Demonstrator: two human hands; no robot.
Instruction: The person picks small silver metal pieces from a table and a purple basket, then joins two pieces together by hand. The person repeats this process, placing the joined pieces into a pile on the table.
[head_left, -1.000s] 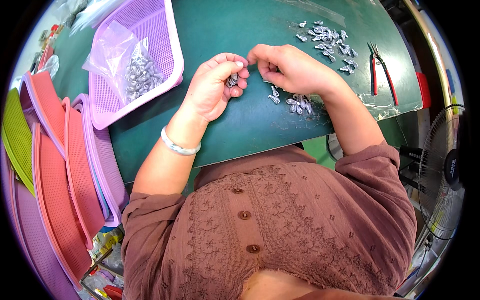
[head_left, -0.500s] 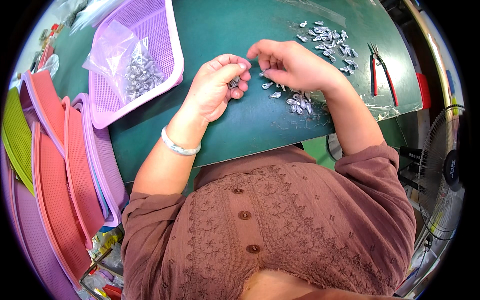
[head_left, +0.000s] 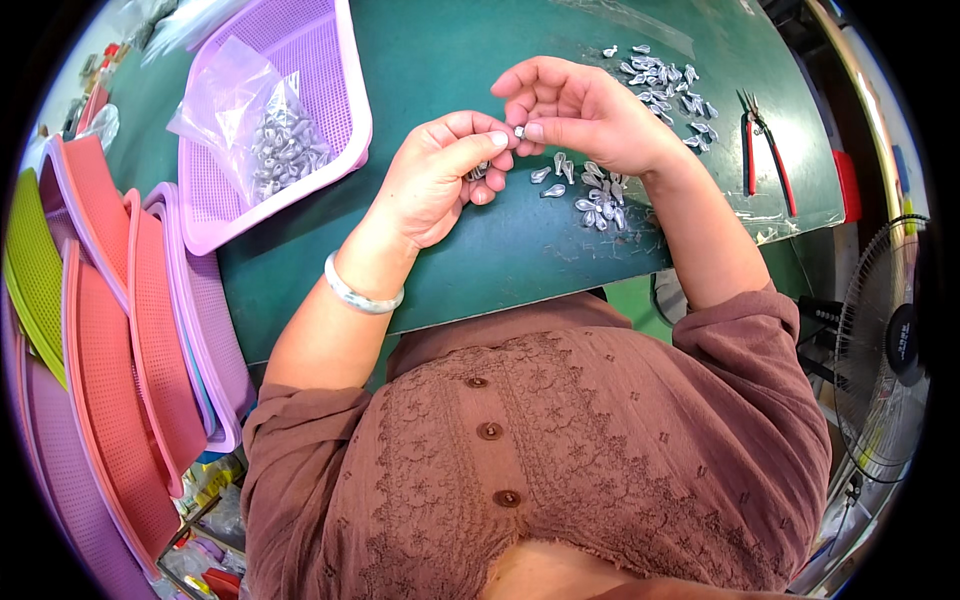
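Note:
My left hand (head_left: 437, 172) is curled over several small grey teardrop-shaped pieces (head_left: 478, 171), partly hidden by its fingers. Between the tips of both hands sits one small grey piece (head_left: 519, 132). My right hand (head_left: 595, 115) pinches that piece between thumb and a finger, its other fingers loosely bent. Below the right hand lies a small pile of the same grey teardrop pieces (head_left: 600, 207) on the green table (head_left: 450, 275). A larger scatter of grey pieces (head_left: 657, 76) lies beyond the right wrist.
A purple basket (head_left: 352, 110) at the left holds a clear bag (head_left: 225, 110) with grey pieces. Pliers (head_left: 772, 160) with red handles lie at the right. Stacked coloured baskets (head_left: 110, 370) crowd the left side; a fan (head_left: 880, 340) stands at the far right.
My right hand has shifted slightly up and its fingers have spread more. Its pinched piece now meets my left fingertips. The left hand has moved slightly to the right.

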